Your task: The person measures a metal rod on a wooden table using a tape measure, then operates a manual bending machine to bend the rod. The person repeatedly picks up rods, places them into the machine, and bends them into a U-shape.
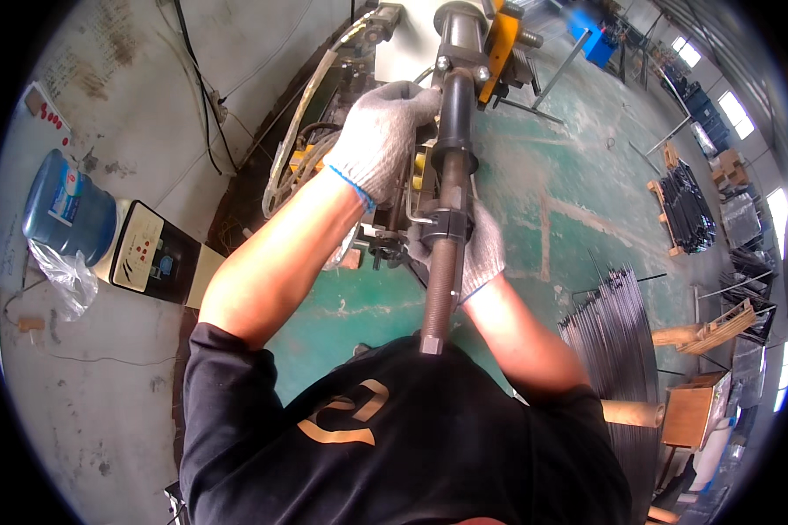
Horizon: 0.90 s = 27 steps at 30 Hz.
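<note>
A long machine shaft runs toward me down the middle, its near part a threaded rod [439, 289] with a squared end close to my shirt. Around the rod sits a dark split collar [447, 224], with a bent L-shaped metal bar [414, 203] at its left side. My right hand [483, 254], in a pale knit glove, wraps the rod from below by the collar; most fingers are hidden behind it. Farther up, my gloved left hand [383, 131] is closed beside the black sleeve [456, 109]. Whatever its fingers grip is hidden.
Hoses [299, 131] and machine parts crowd the left of the shaft. A yellow bracket [501, 45] is at the far end. Left, a water dispenser [153, 254] stands by the wall. Bundled metal rods [617, 341] lie right on the green floor [534, 201].
</note>
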Each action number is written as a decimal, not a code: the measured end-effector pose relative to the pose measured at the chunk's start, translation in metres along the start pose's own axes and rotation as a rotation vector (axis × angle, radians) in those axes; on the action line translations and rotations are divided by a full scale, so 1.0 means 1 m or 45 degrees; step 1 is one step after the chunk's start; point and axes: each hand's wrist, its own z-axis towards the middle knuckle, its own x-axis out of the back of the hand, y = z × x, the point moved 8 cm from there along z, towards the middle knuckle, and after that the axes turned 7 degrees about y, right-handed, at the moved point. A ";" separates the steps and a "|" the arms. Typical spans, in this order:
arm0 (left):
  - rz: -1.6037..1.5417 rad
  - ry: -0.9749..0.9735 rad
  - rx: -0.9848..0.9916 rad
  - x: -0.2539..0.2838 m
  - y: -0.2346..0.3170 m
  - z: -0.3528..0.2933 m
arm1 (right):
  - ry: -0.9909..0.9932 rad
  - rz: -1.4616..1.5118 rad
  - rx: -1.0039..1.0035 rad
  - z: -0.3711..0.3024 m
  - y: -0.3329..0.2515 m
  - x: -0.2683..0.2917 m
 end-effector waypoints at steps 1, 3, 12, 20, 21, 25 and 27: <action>-0.017 -0.022 0.003 -0.004 0.003 0.002 | 0.049 -0.086 0.032 0.002 -0.003 0.004; -0.215 -0.057 0.139 -0.007 -0.004 0.005 | 0.153 -0.263 0.089 0.002 -0.001 0.002; -0.211 0.257 0.245 -0.007 -0.012 -0.008 | 0.083 -0.309 0.185 -0.001 -0.007 -0.003; -0.236 0.456 0.159 -0.009 -0.021 0.005 | 0.056 -0.205 0.259 0.024 -0.010 0.003; -0.204 0.451 0.134 -0.010 -0.020 0.005 | 0.062 -0.135 0.273 0.025 -0.010 0.003; -0.257 0.475 0.153 -0.016 -0.015 -0.006 | 0.038 -0.308 0.318 0.022 -0.015 0.005; -0.322 0.502 0.181 -0.014 -0.013 -0.013 | 0.010 -0.281 0.314 0.014 -0.011 -0.003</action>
